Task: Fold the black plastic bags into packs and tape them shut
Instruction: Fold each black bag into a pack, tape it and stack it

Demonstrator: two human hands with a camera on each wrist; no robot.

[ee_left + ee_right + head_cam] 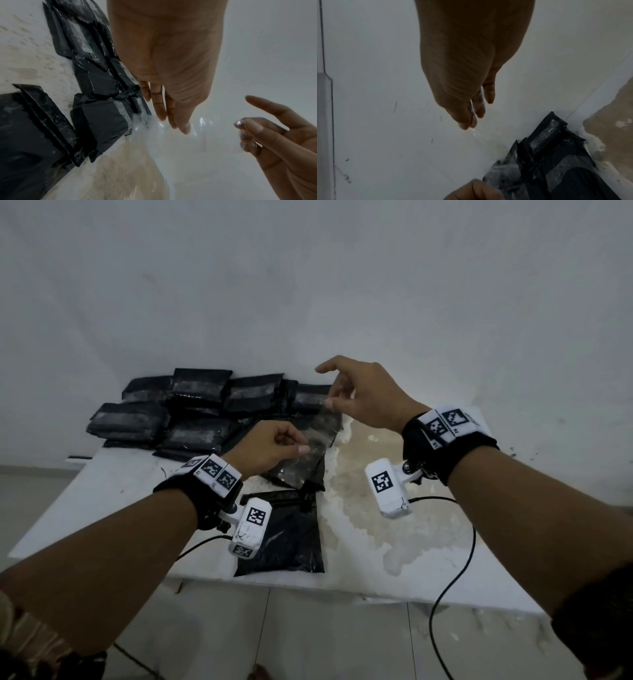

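Left hand (164,56) and right hand (278,136) apparently pinch clear tape (202,123); taped packs (96,83) left.

The counter (428,549) stands against the wall (308,285). A cluster of taped packs (191,409) lies at the counter's far left, next to the wall, some overlapping others. One folded pack (298,474) lies nearer, toward the centre, and a flat bag (287,539) lies in front of it at the near edge. Above the folded pack, a tape strip (318,426) spans between the left hand (270,450), nearer and lower, and the right hand (363,395), farther and higher. Each hand pinches one end.
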